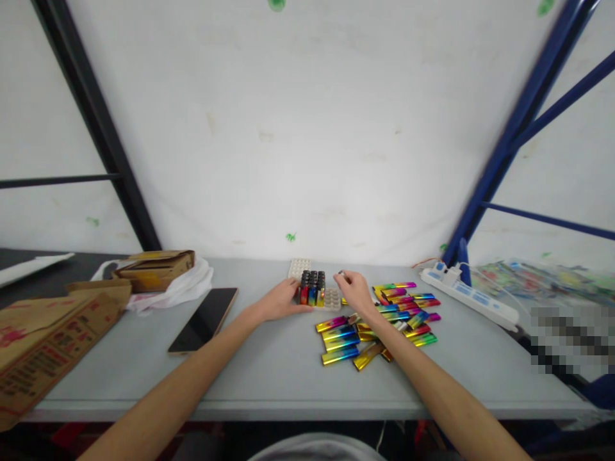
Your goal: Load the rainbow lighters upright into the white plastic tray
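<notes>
Toward the far side of the tabletop (269,374), near its middle, a compact block of upright pieces (312,289) is seen, their tops black and their shiny bodies coloured red, blue and yellow. The left end of this block is met by the left hand (281,301), whose fingers and thumb are curved around it; whether it is firmly gripped or only steadied cannot be told. Just right of the block, a pale tray (332,299) with round hollows is exposed, and behind it to the left another pale section (300,266), similarly dimpled, is shown; whether both belong to one tray cannot be told. Above and right of the hollows, the right hand (356,291) is held with its fingertips closed on a small silvery part (342,273).

Beneath and around the right forearm, loose metallic tubes (398,316) are scattered in a heap, coloured in gold, blue, pink and green. Farther right, a white power strip (468,298) is laid at a slant, with a plug fitted.

To the left of the left hand, a dark flat device (204,322) is placed. Beyond it, a small cardboard box (158,272) is partly surrounded by a white plastic bag (198,278); nearer the left edge, a larger printed carton (62,339) is set down.
</notes>
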Available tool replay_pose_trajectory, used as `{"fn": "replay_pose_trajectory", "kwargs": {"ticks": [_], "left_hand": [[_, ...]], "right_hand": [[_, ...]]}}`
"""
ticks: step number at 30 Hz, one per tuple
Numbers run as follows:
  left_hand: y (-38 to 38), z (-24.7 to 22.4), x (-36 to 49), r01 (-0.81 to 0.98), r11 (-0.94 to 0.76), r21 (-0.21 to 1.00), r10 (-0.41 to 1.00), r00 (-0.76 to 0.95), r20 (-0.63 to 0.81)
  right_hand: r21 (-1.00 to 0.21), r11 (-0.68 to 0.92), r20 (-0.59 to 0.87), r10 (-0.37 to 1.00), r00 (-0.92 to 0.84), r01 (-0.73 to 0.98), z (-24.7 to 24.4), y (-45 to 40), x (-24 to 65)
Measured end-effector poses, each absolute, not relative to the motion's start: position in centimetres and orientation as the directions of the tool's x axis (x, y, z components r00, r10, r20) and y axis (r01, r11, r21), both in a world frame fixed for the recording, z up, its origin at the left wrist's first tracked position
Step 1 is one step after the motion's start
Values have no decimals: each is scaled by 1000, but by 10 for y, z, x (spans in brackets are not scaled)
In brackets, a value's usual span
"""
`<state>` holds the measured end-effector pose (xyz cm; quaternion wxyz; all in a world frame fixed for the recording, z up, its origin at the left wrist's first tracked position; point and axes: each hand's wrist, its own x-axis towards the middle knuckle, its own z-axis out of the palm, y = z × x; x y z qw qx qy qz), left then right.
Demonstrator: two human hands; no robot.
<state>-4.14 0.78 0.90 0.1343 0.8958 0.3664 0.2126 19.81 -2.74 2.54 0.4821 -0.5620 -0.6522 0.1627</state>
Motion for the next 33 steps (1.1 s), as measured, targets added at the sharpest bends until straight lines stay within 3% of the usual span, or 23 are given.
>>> {"fn": "replay_pose_trajectory", "kwargs": {"ticks": [26, 33], "left_hand": [[6, 13, -39, 600, -674, 430, 731, 626, 271], [10, 10, -40, 602, -689, 403, 719, 634, 283]], "right_hand": [[-707, 408, 474, 879, -39, 578, 20, -23, 201], [-545, 546, 571, 797, -195, 637, 19, -16, 216]]}}
